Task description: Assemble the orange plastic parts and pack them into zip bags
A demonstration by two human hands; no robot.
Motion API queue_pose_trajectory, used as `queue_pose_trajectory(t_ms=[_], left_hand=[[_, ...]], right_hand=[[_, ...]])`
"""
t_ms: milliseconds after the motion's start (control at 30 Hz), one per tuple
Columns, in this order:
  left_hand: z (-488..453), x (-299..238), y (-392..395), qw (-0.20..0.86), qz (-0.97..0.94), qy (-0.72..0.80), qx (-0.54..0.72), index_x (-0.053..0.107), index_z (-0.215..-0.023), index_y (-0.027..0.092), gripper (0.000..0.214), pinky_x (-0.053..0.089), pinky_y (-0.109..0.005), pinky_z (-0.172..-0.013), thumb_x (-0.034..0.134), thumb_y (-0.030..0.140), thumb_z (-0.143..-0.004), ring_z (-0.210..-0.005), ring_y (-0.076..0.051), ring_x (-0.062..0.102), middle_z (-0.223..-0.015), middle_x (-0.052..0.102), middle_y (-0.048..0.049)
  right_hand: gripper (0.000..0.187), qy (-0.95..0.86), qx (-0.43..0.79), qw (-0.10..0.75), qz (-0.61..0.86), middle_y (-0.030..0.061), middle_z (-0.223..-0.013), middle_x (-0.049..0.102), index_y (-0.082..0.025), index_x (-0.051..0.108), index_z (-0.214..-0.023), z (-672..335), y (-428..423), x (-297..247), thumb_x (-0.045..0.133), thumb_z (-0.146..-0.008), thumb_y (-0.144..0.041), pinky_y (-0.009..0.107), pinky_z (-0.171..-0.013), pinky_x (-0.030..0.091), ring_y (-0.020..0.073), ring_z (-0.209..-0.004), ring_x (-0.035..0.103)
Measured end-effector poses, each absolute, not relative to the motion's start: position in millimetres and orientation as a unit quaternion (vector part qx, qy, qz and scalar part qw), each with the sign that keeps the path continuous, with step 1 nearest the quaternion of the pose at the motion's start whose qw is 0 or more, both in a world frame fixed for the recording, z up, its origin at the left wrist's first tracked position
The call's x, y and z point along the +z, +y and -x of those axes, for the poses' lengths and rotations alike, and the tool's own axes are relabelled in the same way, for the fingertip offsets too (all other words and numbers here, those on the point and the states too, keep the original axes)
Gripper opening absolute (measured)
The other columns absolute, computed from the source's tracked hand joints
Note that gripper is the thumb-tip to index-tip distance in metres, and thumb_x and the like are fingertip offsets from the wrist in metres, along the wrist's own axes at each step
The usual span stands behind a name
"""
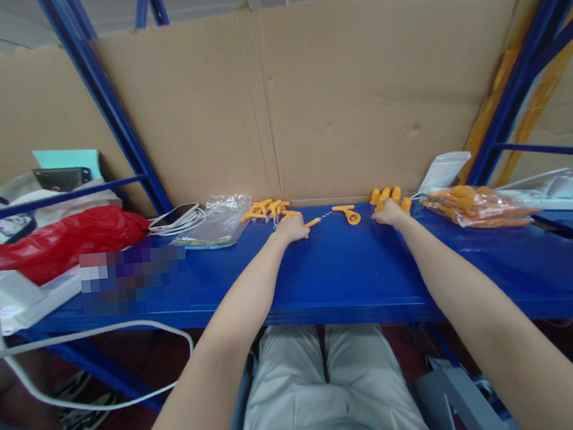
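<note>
On my left the blue shelf [341, 270] carries a red bag [68, 237], a coiled white cable [184, 224] and a clear plastic bag [212, 231], just beside orange handles [263, 209] with silver spirals. To my right lies a clear bag of orange parts [476, 204], and a cardboard wall [380, 86] closes off the back. I have both arms stretched forward, hands well apart. The left hand [292, 226] is closed on an orange corkscrew piece [312, 224], its spiral pointing right towards an orange T-shaped piece [343, 208]. The right hand [391, 213] reaches into orange sleeves [386, 194]; I can't tell whether it grips one.
</note>
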State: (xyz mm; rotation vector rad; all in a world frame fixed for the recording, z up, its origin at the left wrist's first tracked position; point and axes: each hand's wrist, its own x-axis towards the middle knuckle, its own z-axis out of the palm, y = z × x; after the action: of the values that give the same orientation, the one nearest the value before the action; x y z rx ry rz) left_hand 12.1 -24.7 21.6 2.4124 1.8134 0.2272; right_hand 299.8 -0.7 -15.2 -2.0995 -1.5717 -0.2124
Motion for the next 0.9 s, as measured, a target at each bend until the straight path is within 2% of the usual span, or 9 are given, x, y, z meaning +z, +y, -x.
queue_pose_trajectory(t_ms=[100, 167, 233, 333, 400, 533, 633, 733, 900], left_hand=[[-11.7, 20.1, -24.8, 0.078, -0.787, 0.605, 0.096, 0.066, -0.105, 0.014, 0.029, 0.053, -0.03, -0.076, 0.062, 0.023, -0.078, -0.085, -0.024, 0.072, -0.095, 0.075, -0.0126], [-12.0, 19.0, -25.5, 0.076, -0.781, 0.608, 0.116, 0.063, -0.109, 0.016, 0.029, 0.053, -0.03, -0.077, 0.06, 0.024, -0.08, -0.089, -0.024, 0.071, -0.1, 0.075, -0.0115], [-12.5, 17.6, -26.2, 0.062, -0.776, 0.612, 0.138, 0.061, -0.11, 0.018, 0.028, 0.052, -0.03, -0.08, 0.057, 0.026, -0.084, -0.097, -0.024, 0.07, -0.107, 0.073, -0.011], [-13.2, 16.1, -27.4, 0.048, -0.773, 0.613, 0.157, 0.06, -0.109, 0.02, 0.025, 0.051, -0.03, -0.085, 0.057, 0.027, -0.086, -0.106, -0.024, 0.067, -0.112, 0.072, -0.0095], [-13.3, 16.0, -28.2, 0.048, -0.773, 0.611, 0.163, 0.06, -0.108, 0.021, 0.023, 0.05, -0.029, -0.086, 0.058, 0.028, -0.086, -0.106, -0.023, 0.067, -0.111, 0.072, -0.0083], [-13.1, 17.0, -29.9, 0.045, -0.773, 0.608, 0.174, 0.059, -0.105, 0.022, 0.02, 0.051, -0.028, -0.084, 0.058, 0.03, -0.086, -0.102, -0.022, 0.068, -0.107, 0.073, -0.0069], [-13.4, 17.4, -30.9, 0.042, -0.772, 0.608, 0.18, 0.06, -0.102, 0.022, 0.019, 0.051, -0.027, -0.082, 0.06, 0.031, -0.085, -0.099, -0.022, 0.068, -0.102, 0.074, -0.0054], [-14.2, 16.8, -31.5, 0.037, -0.771, 0.608, 0.188, 0.061, -0.101, 0.023, 0.019, 0.051, -0.027, -0.082, 0.061, 0.032, -0.084, -0.098, -0.022, 0.068, -0.1, 0.074, -0.0047], [-15.4, 14.6, -30.0, 0.029, -0.772, 0.604, 0.195, 0.062, -0.102, 0.024, 0.02, 0.051, -0.027, -0.082, 0.061, 0.033, -0.084, -0.099, -0.022, 0.067, -0.102, 0.074, -0.004]], right_hand=[[0.078, -0.582, -0.071, 0.214, 0.781, 0.0199, -0.145, 0.046, -0.014, 0.042, -0.143, -298.5, -3.4, -17.8, 0.059, -0.067, -0.02, 0.054, -0.107, 0.031, 0.0373, -0.138, 0.037], [0.081, -0.585, -0.088, 0.197, 0.782, 0.0213, -0.154, 0.035, -0.013, 0.037, -0.146, -295.4, -7.7, -17.3, 0.058, -0.068, -0.018, 0.057, -0.11, 0.025, 0.0372, -0.145, 0.026], [0.081, -0.588, -0.095, 0.185, 0.782, 0.0229, -0.157, 0.03, -0.012, 0.035, -0.148, -290.1, -14.0, -14.2, 0.057, -0.07, -0.017, 0.059, -0.112, 0.021, 0.0377, -0.147, 0.022], [0.074, -0.588, -0.093, 0.174, 0.784, 0.0269, -0.15, 0.039, -0.011, 0.04, -0.145, -279.2, -26.4, -3.8, 0.057, -0.073, -0.015, 0.062, -0.109, 0.024, 0.0414, -0.142, 0.032], [0.065, -0.591, -0.083, 0.169, 0.784, 0.0283, -0.141, 0.048, -0.01, 0.045, -0.14, -270.8, -35.1, 5.8, 0.057, -0.076, -0.013, 0.061, -0.105, 0.031, 0.0421, -0.135, 0.042], [0.048, -0.637, -0.048, 0.183, 0.748, 0.0228, -0.122, 0.064, -0.01, 0.053, -0.129, -255.1, -45.3, 21.5, 0.052, -0.081, -0.008, 0.044, -0.095, 0.045, 0.0333, -0.115, 0.061], [0.038, -0.693, -0.058, 0.19, 0.693, 0.0172, -0.115, 0.068, -0.013, 0.059, -0.12, -246.5, -44.2, 25.0, 0.057, -0.082, -0.012, 0.036, -0.089, 0.047, 0.0288, -0.107, 0.064], [0.034, -0.746, -0.084, 0.174, 0.638, 0.0146, -0.117, 0.069, -0.014, 0.064, -0.114, -241.9, -39.7, 24.2, 0.062, -0.08, -0.013, 0.032, -0.092, 0.046, 0.0257, -0.11, 0.063], [0.037, -0.784, -0.109, 0.143, 0.594, 0.0095, -0.12, 0.069, -0.019, 0.068, -0.118, -239.7, -38.4, 21.8, 0.062, -0.082, -0.014, 0.028, -0.094, 0.046, 0.0215, -0.113, 0.063]])
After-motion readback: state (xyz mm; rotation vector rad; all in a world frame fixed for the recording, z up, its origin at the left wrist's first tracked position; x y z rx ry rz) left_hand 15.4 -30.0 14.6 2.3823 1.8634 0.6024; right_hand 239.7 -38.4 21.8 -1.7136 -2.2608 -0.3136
